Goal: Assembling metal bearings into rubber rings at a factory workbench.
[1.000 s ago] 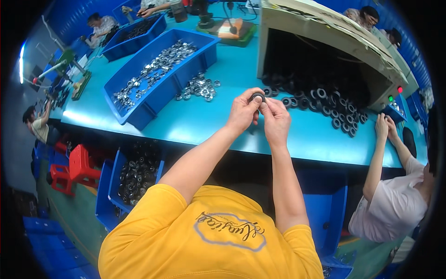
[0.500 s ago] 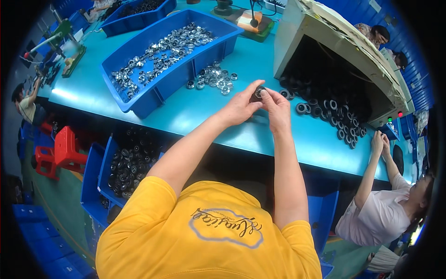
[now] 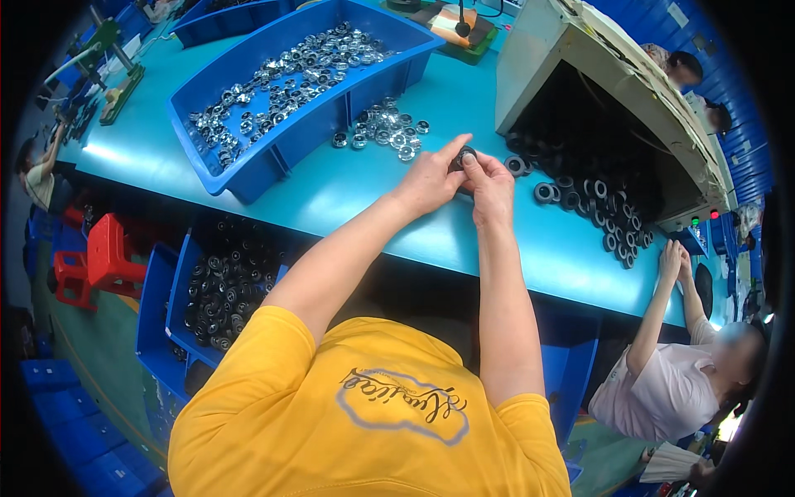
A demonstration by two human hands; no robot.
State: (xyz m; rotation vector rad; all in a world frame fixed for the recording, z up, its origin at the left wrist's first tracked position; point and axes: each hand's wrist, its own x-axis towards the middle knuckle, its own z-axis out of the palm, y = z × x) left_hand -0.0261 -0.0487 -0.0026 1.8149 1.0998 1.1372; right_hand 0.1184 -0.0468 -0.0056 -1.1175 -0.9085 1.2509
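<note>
Both of my hands meet above the teal table and pinch one small round black ring (image 3: 464, 155), its middle partly covered by fingers. My left hand (image 3: 431, 179) grips it from the left, index finger stretched out past it. From the right, my right hand (image 3: 492, 189) presses its thumb on the ring's face. Just left of my hands lies a loose pile of clear, shiny round parts (image 3: 387, 127). Black rings (image 3: 613, 217) are heaped to the right, spilling from the dark opening of a pale box-shaped machine (image 3: 530, 79).
A large blue bin (image 3: 306, 124) with more shiny parts stands at the left on the table (image 3: 364, 217). Below the edge, a blue crate (image 3: 184, 319) holds black round parts. Red stools (image 3: 112, 253) stand left. A co-worker in a pale shirt (image 3: 662, 389) sits at right.
The view has shifted a little, so the bin and table sit higher in the picture. My hands still pinch the black ring, with only small finger movement.
</note>
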